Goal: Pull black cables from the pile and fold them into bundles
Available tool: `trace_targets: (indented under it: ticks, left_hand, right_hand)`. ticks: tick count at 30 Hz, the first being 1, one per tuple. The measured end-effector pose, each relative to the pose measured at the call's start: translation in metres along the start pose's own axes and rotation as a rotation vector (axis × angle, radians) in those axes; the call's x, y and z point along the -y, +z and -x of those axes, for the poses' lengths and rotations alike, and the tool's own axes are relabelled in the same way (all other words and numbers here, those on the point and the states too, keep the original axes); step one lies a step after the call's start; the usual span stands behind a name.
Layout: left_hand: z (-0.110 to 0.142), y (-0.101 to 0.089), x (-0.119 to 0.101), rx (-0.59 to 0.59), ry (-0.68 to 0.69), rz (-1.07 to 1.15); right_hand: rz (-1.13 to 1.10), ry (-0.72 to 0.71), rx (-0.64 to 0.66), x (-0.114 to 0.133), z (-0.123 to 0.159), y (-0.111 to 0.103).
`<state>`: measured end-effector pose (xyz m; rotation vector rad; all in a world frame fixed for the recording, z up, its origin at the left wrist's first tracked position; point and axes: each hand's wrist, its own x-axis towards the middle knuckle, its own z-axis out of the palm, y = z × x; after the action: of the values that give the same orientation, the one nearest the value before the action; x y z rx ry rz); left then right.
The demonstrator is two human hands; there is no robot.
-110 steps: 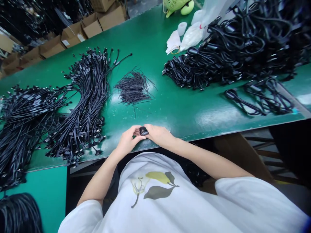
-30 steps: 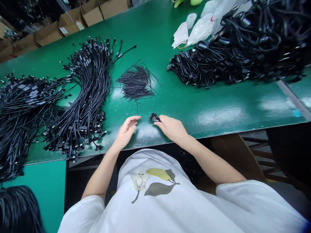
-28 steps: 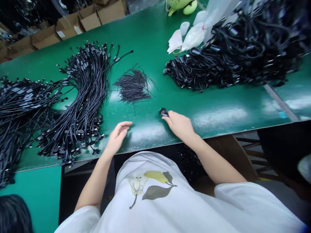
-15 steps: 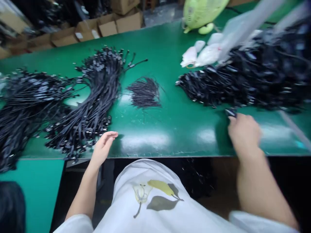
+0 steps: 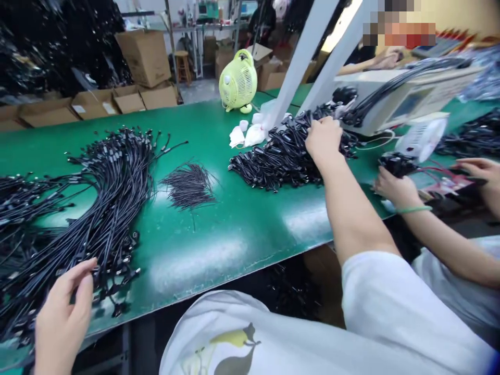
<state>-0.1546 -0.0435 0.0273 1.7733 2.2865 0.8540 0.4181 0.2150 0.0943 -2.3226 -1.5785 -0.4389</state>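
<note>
My left hand is beside the metal-tipped ends of a long sheaf of black cables. Its thumb and index finger are apart, and nothing shows between them. Over on the right, my right hand reaches onto a heap of coiled black cables. Its fingers curl down around part of the heap, their tips hidden among the coils. Between the two piles, a small bunch of short thin black ties lies on the green table.
A light green fan, white wrapped lumps and pale posts stand behind. At right, a co-worker's hands handle black cable near a small white fan and a boxy machine. Cardboard boxes line the far edge.
The view has swung right and up, bringing the co-worker and machine into sight. My right hand, earlier near the table's front with a small black item, has reached forward onto the coiled heap.
</note>
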Motion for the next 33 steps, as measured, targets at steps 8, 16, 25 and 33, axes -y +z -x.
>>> trace_targets:
  ticks: [8,16,25,33]
  left_hand:
    - [-0.041,-0.009,0.016,-0.061,0.044,0.006]
    - [-0.097,0.040,-0.003,0.250,0.255,-0.379]
    - [-0.035,0.002,-0.037,0.132,0.218,-0.032]
    - [0.033,-0.064,-0.030,0.312,-0.101,0.404]
  right_hand:
    - [-0.379,-0.407,-0.202,0.064,0.106,0.020]
    - [-0.554,-1.128,0.373,0.163,0.199,0.049]
    - [-0.676,-1.289,0.358,0.261,0.234,0.003]
    - [-0.677,-1.414,0.261,0.357,0.224,-0.045]
